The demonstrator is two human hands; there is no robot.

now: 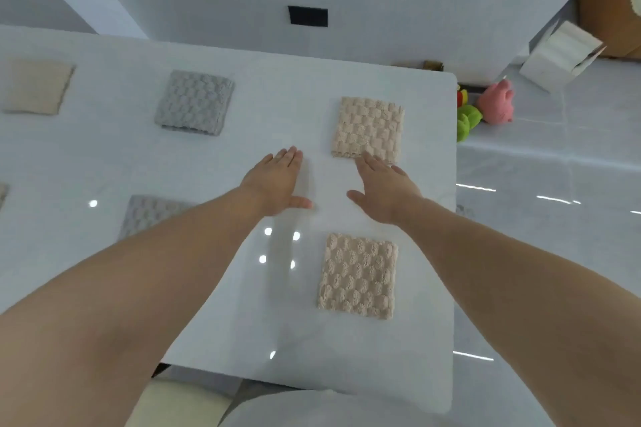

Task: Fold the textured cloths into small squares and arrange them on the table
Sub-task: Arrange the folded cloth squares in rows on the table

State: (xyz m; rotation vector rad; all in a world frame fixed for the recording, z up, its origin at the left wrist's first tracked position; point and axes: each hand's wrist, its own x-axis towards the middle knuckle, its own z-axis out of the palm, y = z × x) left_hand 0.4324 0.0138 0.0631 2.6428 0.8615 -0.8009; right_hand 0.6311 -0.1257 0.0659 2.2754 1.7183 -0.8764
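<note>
Several folded textured cloths lie apart on the white table (242, 305). A beige square (369, 128) sits at the far right, another beige square (359, 276) nearer me. A grey square (194, 101) lies further left, a second grey one (149, 213) is partly hidden by my left forearm, and a plain beige one (34, 86) rests at the far left. My left hand (277, 182) is flat and open on the bare table. My right hand (385, 189) is open too, its fingertips at the near edge of the far beige square.
Off the table's right edge, pink (496, 102) and green (466, 121) plush toys lie on the glossy floor, with a white box (558, 54) beyond them. A pale chair seat (180, 406) shows below the table's near edge. A sliver of another cloth (2, 194) shows at the left border.
</note>
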